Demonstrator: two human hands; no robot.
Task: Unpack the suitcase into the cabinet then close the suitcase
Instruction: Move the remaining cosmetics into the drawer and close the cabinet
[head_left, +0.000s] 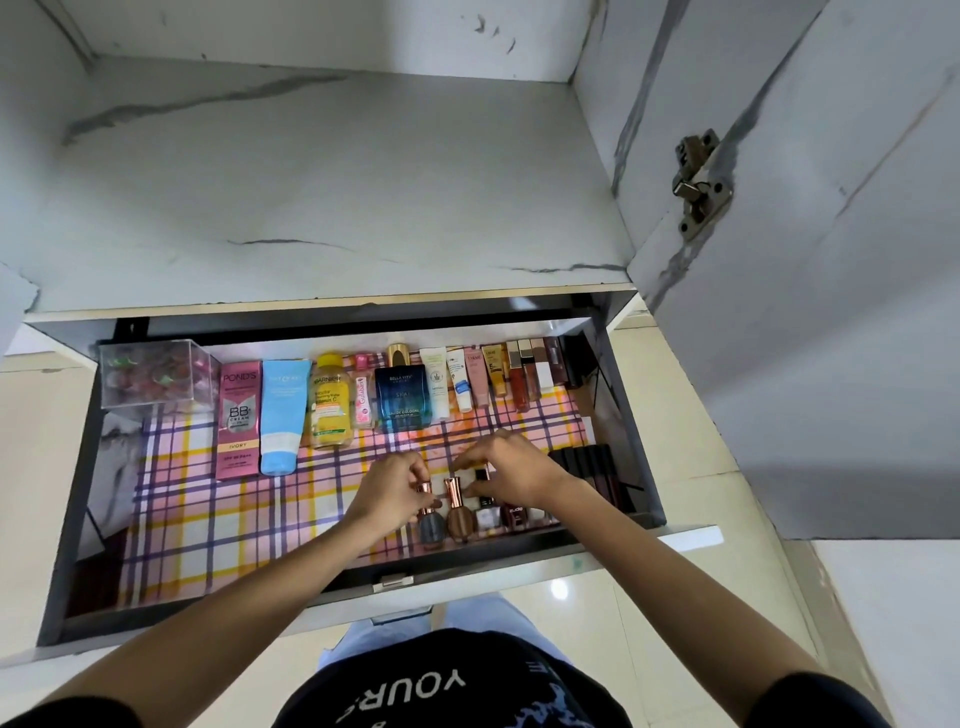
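An open cabinet drawer lined with plaid paper holds rows of cosmetics. Along its front right lies a row of nail polish bottles: a grey one, a brown one, then smaller ones. My left hand pinches the rose-gold cap of the grey bottle. My right hand pinches the cap of the brown bottle next to it. The suitcase is out of view.
At the drawer's back lie a clear box, a pink Pond's carton, a blue tube, a yellow bottle, a blue cologne box and small tubes. Dark lipsticks lie right. The cabinet door stands open at right.
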